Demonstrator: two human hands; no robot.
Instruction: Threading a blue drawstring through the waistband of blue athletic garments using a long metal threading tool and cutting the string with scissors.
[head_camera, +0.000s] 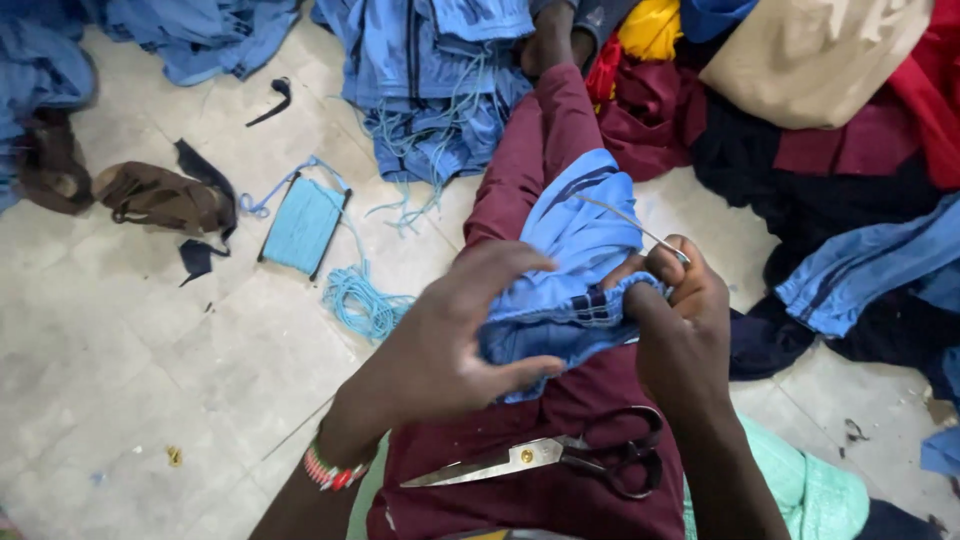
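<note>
Head view: I'm looking down at my own lap, legs in maroon trousers (530, 150) stretched over a pale tiled floor (120, 330). My left hand (450, 340) is curled half-closed around a bunched blue garment (570, 250), thumb under the gathered edge and fingers arched over the top. My right hand (680, 320) pinches the same gathered band, fingers tight together, and holds a thin metal pin (630, 222) that sticks out up and to the left from the fingertips. I cannot tell whether its near end is inside the band.

The garment lies on my thigh, between both hands. Scissors (560, 455) rest on my lap just below it, blades pointing left, handles near my right wrist.

On the floor to the left sit a card of light blue cord (303, 227), a loose coil of cord (365, 300) and a brown cloth (160, 198). Blue garments (430, 80) are heaped ahead; red and dark clothes (850, 130) are piled on the right.

My worries: the pin's tip is close to my left fingers, so a slip could prick them. The gathered fabric could slide out of my pinch. The scissors lie loose and could slide off if I shift my leg.
</note>
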